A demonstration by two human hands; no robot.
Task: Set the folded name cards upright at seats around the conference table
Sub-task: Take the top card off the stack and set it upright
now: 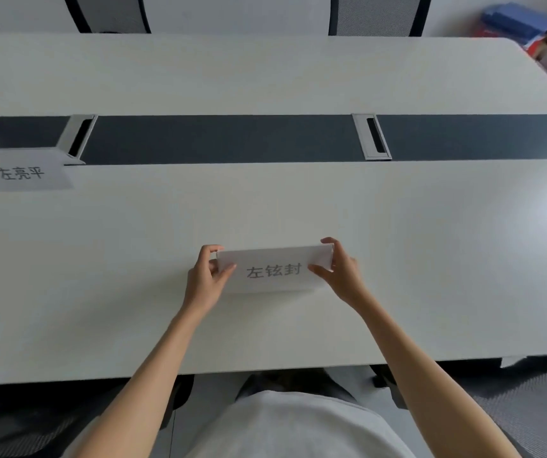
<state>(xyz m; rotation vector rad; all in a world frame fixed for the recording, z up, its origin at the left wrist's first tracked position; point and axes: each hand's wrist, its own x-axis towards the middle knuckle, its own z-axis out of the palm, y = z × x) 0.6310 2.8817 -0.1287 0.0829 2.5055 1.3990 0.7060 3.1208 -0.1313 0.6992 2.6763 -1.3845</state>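
Left hand (206, 276) pinches the left end of the name card (273, 271), thumb on the printed face and fingers curled round behind the top fold. That card sits on the near white half of the conference table (430, 246), square to the person's own seat and well short of the dark centre strip (219, 138), its printed face tilted toward the camera. On the card's other end the right hand (338, 269) mirrors the grip, thumb lying on the face and fingers hooked over the fold.

Further out, well to the left of the held card and just short of the dark strip, a second name card (20, 171) stands on its own. Beyond the strip, across the table from the held card, two chair backs (111, 13) show at the far edge.

By the look of it, this is the seating step for the current place: the card appears to rest on its lower edges while both hands steady it. Next would be easing both pinches off together, so the tent keeps its spread and does not slide or flatten, then moving on to another seat.
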